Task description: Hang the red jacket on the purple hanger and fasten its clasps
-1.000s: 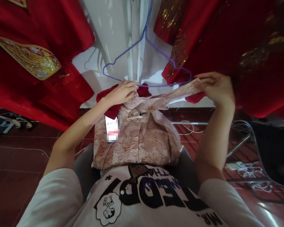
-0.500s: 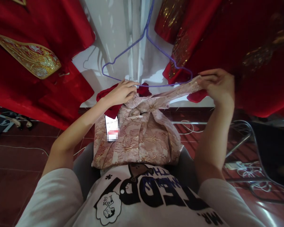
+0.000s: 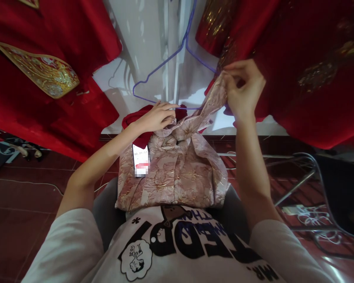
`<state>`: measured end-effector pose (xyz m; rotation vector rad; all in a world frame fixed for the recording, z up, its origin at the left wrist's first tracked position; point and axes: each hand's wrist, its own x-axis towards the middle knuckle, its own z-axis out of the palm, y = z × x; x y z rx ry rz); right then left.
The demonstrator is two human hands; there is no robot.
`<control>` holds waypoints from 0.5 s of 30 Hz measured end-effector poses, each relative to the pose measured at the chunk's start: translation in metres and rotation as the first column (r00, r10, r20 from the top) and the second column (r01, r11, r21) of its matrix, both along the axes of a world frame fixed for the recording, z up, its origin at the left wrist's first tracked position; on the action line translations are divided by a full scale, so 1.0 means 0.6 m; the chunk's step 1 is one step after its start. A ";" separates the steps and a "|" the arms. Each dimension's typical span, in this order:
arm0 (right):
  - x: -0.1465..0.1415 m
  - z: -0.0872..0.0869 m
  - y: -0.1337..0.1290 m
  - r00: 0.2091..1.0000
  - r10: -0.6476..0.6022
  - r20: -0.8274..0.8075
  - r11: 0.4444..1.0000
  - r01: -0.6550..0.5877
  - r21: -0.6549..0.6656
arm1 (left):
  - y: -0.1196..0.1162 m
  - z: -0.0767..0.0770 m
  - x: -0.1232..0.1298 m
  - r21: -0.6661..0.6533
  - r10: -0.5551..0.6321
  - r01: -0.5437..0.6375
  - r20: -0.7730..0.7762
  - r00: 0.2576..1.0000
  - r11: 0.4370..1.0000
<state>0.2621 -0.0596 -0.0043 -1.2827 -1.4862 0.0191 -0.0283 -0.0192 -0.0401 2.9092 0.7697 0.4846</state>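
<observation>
Across my lap lies a pink and gold brocade garment (image 3: 177, 177). My right hand (image 3: 244, 86) pinches the end of a narrow strip of this fabric and holds it raised beside the purple hanger (image 3: 165, 63). My left hand (image 3: 159, 116) is closed on the garment's upper edge, just under the hanger's bottom bar; its fingertips are partly hidden. Red cloth (image 3: 137, 118) lies under my left wrist, and a phone (image 3: 141, 161) with a lit screen rests on the garment below it.
Red garments with gold embroidery hang at the left (image 3: 56, 70) and right (image 3: 306, 78). A metal-framed chair (image 3: 342, 188) stands at the right, near white cables (image 3: 306, 214) on the red tiled floor (image 3: 23, 228). Shoes (image 3: 32, 151) sit at the far left.
My right hand has moved up and to the left, lifting the fabric strip from a low slant to a steep one across the hanger's right side. My left hand stays nearly in place.
</observation>
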 end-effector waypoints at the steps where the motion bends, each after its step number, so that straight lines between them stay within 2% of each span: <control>1: -0.005 -0.002 0.008 1.000 0.008 -0.006 1.000 -0.008 0.009 | -0.001 -0.001 0.000 0.001 0.003 -0.003 0.001 1.000 1.000; 4: -0.007 -0.022 0.039 1.000 0.026 0.012 1.000 -0.026 -0.002 | -0.007 -0.012 -0.002 0.019 0.015 -0.016 0.042 0.999 1.000; 6: -0.001 -0.041 0.064 0.999 0.034 0.035 0.999 -0.034 -0.008 | -0.009 -0.025 -0.006 0.046 0.037 -0.043 0.125 0.991 0.998; 9: 0.010 -0.065 0.096 0.998 0.061 0.035 0.997 -0.063 0.050 | -0.002 -0.047 -0.024 0.067 0.167 -0.202 0.347 0.923 0.977; 11: 0.016 -0.075 0.109 0.995 0.089 0.042 0.992 -0.092 0.086 | 0.012 -0.056 -0.048 0.030 0.317 -0.386 0.513 0.798 0.922; 13: 0.023 -0.079 0.115 0.994 0.099 0.054 0.990 -0.104 0.094 | 0.034 -0.058 -0.079 -0.042 0.458 -0.563 0.635 0.623 0.825; 15: 0.032 -0.080 0.116 0.991 0.107 0.076 0.990 -0.113 0.084 | 0.060 -0.052 -0.113 -0.129 0.559 -0.682 0.690 0.460 0.720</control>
